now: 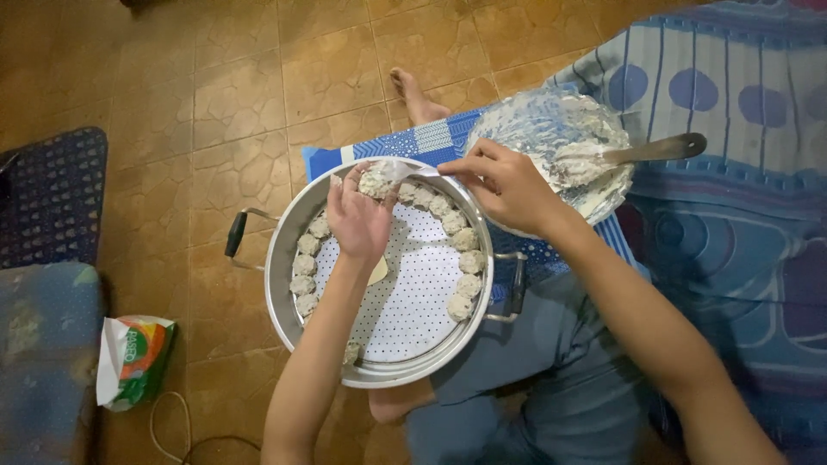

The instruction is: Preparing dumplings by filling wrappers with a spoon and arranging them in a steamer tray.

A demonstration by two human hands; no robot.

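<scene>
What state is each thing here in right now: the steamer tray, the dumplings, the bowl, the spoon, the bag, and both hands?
Steamer tray: partly filled, middle bare.
Dumplings: shaped, lined along the rim.
Bowl: nearly emptied, smeared with filling.
Spoon: resting in the bowl, coated.
Left hand: cupped around a dumpling.
Right hand: pinching a small white utensil against that dumpling.
Plastic bag: lying on the floor, crumpled.

Tiled floor (brown) carries a steamer pan and packet.
</scene>
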